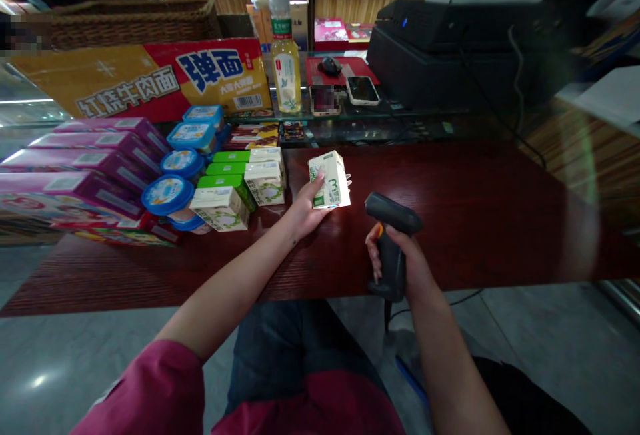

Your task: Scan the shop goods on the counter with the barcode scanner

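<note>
My left hand grips a small white carton with green print, held just above the dark red wooden counter. Wrapped round the handle of a black barcode scanner is my right hand, with the scanner's head turned towards the carton. Left of my left hand stand similar white cartons and green cartons in rows. Beside them are blue-lidded tubs and a stack of purple boxes.
A yellow and red noodle box lines the back left, near a wicker basket. A bottle of yellow drink, a phone and a mouse are on the glass ledge. Black equipment stands back right.
</note>
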`<state>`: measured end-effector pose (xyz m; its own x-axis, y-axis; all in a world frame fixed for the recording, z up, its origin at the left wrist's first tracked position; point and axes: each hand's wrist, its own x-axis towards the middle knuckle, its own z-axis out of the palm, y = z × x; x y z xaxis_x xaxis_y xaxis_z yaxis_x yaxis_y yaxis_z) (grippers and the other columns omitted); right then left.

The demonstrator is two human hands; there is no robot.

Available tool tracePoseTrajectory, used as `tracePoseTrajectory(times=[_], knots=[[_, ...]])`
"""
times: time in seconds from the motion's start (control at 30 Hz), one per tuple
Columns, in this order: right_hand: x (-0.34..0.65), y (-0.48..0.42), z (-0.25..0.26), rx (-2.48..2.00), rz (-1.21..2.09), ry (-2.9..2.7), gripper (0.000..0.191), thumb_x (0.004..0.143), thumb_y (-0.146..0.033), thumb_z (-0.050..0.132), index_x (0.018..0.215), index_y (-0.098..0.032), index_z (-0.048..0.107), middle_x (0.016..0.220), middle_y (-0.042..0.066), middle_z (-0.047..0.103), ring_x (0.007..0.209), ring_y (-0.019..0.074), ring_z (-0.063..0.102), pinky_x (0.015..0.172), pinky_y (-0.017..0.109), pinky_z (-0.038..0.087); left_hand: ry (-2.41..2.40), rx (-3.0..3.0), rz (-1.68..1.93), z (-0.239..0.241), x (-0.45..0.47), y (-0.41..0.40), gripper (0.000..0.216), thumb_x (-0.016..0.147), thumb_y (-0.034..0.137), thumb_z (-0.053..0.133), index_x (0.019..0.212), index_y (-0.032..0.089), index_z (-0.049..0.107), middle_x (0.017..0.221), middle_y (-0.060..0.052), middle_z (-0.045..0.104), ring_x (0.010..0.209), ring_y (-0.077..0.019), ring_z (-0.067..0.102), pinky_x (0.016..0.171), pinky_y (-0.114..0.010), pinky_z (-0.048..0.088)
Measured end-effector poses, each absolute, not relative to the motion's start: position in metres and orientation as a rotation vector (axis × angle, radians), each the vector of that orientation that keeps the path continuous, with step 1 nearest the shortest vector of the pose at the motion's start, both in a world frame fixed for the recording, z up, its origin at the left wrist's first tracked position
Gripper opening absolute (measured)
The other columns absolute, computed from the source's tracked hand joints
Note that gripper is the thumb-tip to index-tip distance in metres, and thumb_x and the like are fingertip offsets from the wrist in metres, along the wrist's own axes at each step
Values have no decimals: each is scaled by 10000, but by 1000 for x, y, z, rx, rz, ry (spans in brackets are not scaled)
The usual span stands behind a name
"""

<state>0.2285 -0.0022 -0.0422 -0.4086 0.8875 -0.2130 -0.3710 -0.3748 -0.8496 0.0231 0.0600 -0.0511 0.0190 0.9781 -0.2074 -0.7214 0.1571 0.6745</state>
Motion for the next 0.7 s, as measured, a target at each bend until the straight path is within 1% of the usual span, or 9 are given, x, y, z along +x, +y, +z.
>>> tracePoseTrajectory(times=[0.1,0.17,0.23,0.33,0.4,0.47,0.53,0.6,0.7], knots=[[229,-1,-44,-866,1880,-897,335,778,-505,760,808,-185,663,619,-19,593,394,99,503,319,204,459,764,624,1458,-53,23,59,526,803,445,801,1215,174,617,1221,-120,727,1125,-267,699,1020,-452,543],[229,-1,-44,-883,1870,-862,357,747,-516,782,809,-185,666,600,-22,586,382,98,493,309,203,451,834,806,1520,-53,22,58,572,738,443,854,1187,191,606,1193,-93,725,1091,-257,697,999,-435,545],[229,-1,-43,-904,1855,-828,372,718,-519,804,806,-183,671,589,-23,579,382,93,487,310,195,446,935,1012,1541,-53,19,55,569,724,432,862,1163,192,591,1163,-77,715,1081,-242,682,996,-409,536],[228,-2,-41,-910,1849,-800,365,707,-508,814,793,-186,665,592,-23,572,395,88,486,318,184,443,1052,1335,1505,-54,12,44,553,761,395,830,1187,186,546,1176,-87,681,1117,-239,653,1024,-395,512],[228,-2,-41,-902,1849,-796,350,718,-502,805,797,-192,663,597,-21,573,400,89,491,324,181,445,1102,1547,1490,-55,5,29,587,781,348,815,1254,193,503,1262,-106,633,1177,-247,627,1057,-395,492],[228,-3,-41,-902,1845,-798,342,722,-502,797,802,-198,662,599,-20,574,402,92,494,328,184,446,1149,1723,1496,-55,-7,7,671,800,307,804,1352,217,433,1366,-124,567,1232,-252,602,1077,-397,486],[230,-2,-42,-909,1850,-805,344,714,-504,799,800,-201,663,600,-16,575,404,98,496,328,192,448,1231,1877,1481,-51,-23,-19,706,834,294,782,1414,246,381,1403,-127,535,1255,-252,592,1082,-406,493],[232,0,-44,-914,1872,-825,344,711,-505,802,806,-203,669,604,-12,577,411,105,501,336,206,457,1378,2095,1373,-42,-41,-44,622,886,294,736,1419,272,416,1391,-119,537,1287,-259,571,1099,-426,488],[236,3,-46,-900,1909,-863,338,718,-515,801,815,-217,674,613,-7,582,422,121,515,346,230,472,1636,2460,1070,-20,-66,-70,475,955,300,643,1408,286,503,1425,-126,511,1354,-278,514,1121,-450,474]])
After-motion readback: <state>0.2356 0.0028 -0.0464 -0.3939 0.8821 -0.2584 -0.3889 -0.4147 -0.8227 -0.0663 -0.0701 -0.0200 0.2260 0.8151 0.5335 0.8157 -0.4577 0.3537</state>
